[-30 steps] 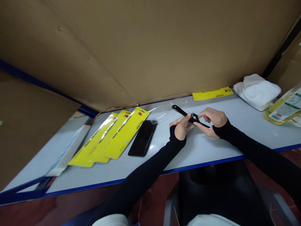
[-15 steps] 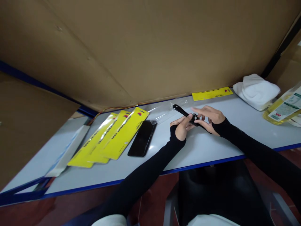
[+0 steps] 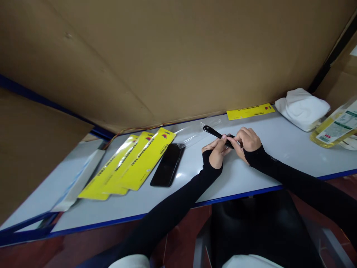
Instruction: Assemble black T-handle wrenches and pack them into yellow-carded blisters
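A black spokeshave (image 3: 212, 131) is held above the table, its long handle with a hole at the end pointing up and left. My left hand (image 3: 216, 152) is closed around its middle from below, thumb on top. At the other end my right hand (image 3: 245, 142) is closed on it, thumb and bent fingers pressed together near the tool's body. The two hands nearly touch, and they hide the body and the far handle. Just behind the handle lies a clear plastic sleeve (image 3: 192, 133) on the table.
Several yellow packaged cards (image 3: 142, 160) overlap at the left, beside a black phone (image 3: 167, 165). Another yellow card (image 3: 251, 112) lies at the back. Farther right are a white cloth (image 3: 302, 108) and a bottle of yellow liquid (image 3: 334, 128). A cardboard wall (image 3: 167, 56) closes off the rear.
My right hand's raised, spread fingers have curled in and closed on the spokeshave, moving slightly left. The metal parts that showed in the middle are now covered. My left hand keeps its hold.
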A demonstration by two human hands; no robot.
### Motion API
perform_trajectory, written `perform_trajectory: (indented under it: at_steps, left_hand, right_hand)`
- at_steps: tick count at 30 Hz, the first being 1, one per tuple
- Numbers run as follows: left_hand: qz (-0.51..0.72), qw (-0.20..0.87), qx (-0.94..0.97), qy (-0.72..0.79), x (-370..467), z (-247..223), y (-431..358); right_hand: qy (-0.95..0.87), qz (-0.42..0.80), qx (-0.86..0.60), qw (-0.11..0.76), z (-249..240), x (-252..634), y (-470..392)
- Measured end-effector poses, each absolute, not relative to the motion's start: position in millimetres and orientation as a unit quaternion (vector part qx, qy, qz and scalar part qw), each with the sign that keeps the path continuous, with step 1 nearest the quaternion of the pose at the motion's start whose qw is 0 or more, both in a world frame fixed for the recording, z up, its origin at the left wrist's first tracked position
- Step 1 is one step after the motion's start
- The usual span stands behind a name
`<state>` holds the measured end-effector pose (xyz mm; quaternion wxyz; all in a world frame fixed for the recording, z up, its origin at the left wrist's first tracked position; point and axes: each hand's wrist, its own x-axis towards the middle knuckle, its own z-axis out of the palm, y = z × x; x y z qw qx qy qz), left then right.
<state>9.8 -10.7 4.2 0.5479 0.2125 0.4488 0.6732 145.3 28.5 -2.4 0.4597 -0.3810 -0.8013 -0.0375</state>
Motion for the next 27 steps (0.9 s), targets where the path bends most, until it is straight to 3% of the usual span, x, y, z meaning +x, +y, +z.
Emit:
perform_trajectory:
  at_steps: [16,24,27]
  left_hand:
    - [0.682,0.497,0.294,0.448,5,16,-16]
    - [0.605,0.403,0.477,0.494,-13,26,-5]
    - [0.574,0.265,0.534,0.561,-46,38,13]
  right_hand:
    - [-0.756,0.202,-0.404,0.474,9,146,25]
    - [-0.563,0.553,-0.389,0.475,7,141,30]
    - [-0.462,0.67,-0.363,0.454,12,147,39]
